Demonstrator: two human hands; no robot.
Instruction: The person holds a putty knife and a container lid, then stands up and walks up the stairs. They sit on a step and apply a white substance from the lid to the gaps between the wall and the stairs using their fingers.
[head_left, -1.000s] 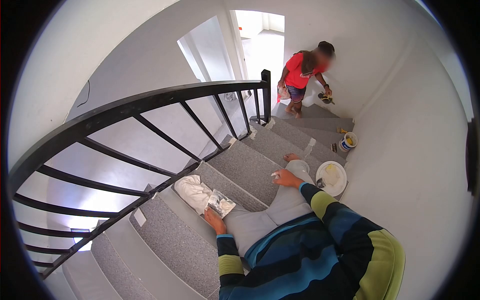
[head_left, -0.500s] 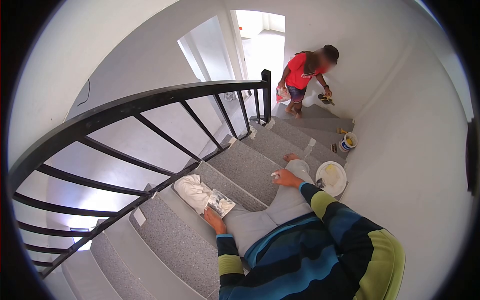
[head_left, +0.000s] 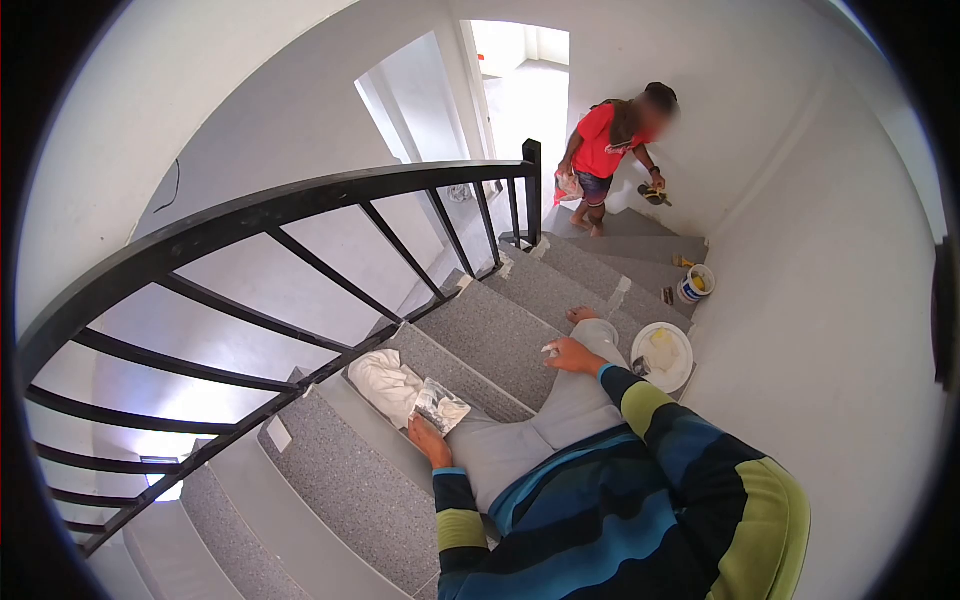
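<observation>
Grey stairs [head_left: 330,490]: left hand [head_left: 428,440] lies flat and open beside a clear packet [head_left: 441,406]; right hand [head_left: 570,355] pinches a white scrap [head_left: 551,350]. Nudged, the packet could slide downstairs.

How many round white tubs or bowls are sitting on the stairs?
2. A wide white bowl sits on the step by the right hand, near the wall. A smaller tub stands two steps lower, also by the wall. Others may be hidden.
</observation>
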